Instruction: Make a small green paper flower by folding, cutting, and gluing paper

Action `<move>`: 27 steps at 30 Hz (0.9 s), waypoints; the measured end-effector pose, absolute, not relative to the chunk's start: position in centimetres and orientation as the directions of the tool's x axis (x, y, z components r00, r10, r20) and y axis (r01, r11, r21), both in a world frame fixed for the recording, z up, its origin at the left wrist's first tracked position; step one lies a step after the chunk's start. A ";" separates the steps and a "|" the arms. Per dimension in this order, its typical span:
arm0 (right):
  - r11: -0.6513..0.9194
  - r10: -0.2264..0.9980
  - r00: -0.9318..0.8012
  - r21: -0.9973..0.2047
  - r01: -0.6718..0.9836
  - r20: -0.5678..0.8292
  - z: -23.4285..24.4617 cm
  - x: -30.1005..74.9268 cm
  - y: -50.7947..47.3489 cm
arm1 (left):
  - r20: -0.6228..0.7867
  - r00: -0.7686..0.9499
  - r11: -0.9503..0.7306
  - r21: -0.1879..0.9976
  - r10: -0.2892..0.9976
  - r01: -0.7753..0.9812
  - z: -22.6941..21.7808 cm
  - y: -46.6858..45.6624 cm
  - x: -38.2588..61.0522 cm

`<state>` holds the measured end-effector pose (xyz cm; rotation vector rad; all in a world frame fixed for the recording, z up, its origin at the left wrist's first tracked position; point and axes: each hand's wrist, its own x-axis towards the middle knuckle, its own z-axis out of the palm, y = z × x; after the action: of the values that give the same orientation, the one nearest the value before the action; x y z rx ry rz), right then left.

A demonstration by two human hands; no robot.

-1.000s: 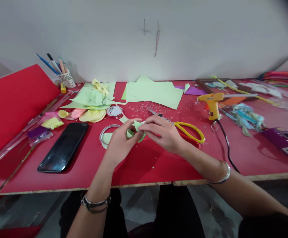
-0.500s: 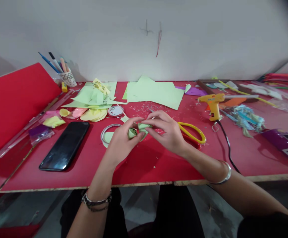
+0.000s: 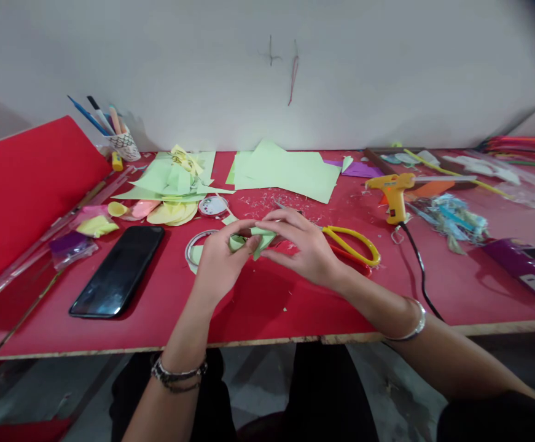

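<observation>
A piece of light green paper [image 3: 263, 240], folded or curled, is held above the table between my two hands. My left hand [image 3: 223, 261] is closed on it, thumb in front, with a curled green part inside the grip. My right hand [image 3: 308, 252] has its fingertips on the paper's upper right side and its thumb near the lower edge; the exact contact is partly hidden. Scissors [image 3: 357, 245] with one yellow and one red handle lie beneath and right of my right hand. A tape roll [image 3: 188, 248] lies left of my left hand, partly covered.
A black phone [image 3: 117, 270] lies at left. Green paper sheets [image 3: 290, 172] and yellow paper petals [image 3: 172, 213] sit farther back. A yellow glue gun [image 3: 395, 196] with a black cord stands at right, near blue fringe scraps [image 3: 460, 221] and a purple power strip [image 3: 523, 267]. A pen cup [image 3: 125, 146] stands back left.
The green paper has turned and shifted slightly left in my hands. My right thumb has moved away from the fingers, widening the gap. The view has shifted slightly.
</observation>
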<state>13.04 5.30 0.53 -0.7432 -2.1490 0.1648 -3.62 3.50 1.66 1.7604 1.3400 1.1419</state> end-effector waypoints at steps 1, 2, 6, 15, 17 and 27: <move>0.820 0.556 -0.480 -0.355 0.449 0.679 0.5 13.1 5.3 | 0.249 0.107 -0.270 0.880 0.963 0.391 1.7 3.5 -3.6; 0.826 0.548 -0.485 -0.351 0.441 0.682 0.5 13.1 5.4 | 0.241 0.109 -0.264 0.887 0.964 0.379 1.8 3.5 -3.6; 0.862 0.496 -0.522 -0.320 0.393 0.694 0.5 13.2 5.5 | 0.213 0.101 -0.235 0.908 0.972 0.347 1.9 3.5 -3.6; 0.878 0.462 -0.460 -0.316 0.360 0.758 0.8 13.1 5.2 | 0.199 0.139 -0.233 0.921 0.970 0.311 2.0 3.5 -3.6; 0.867 0.483 -0.435 -0.344 0.361 0.760 1.0 13.1 5.1 | 0.198 0.149 -0.236 0.923 0.969 0.305 1.9 3.5 -3.7; 0.823 0.567 -0.331 -0.505 0.260 0.754 1.3 13.4 5.2 | 0.224 0.248 -0.297 0.901 0.943 0.317 2.3 3.1 -4.1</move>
<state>13.43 5.24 1.31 -0.6189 -1.9250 0.3552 -4.12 3.06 2.26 1.7678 1.1607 1.0498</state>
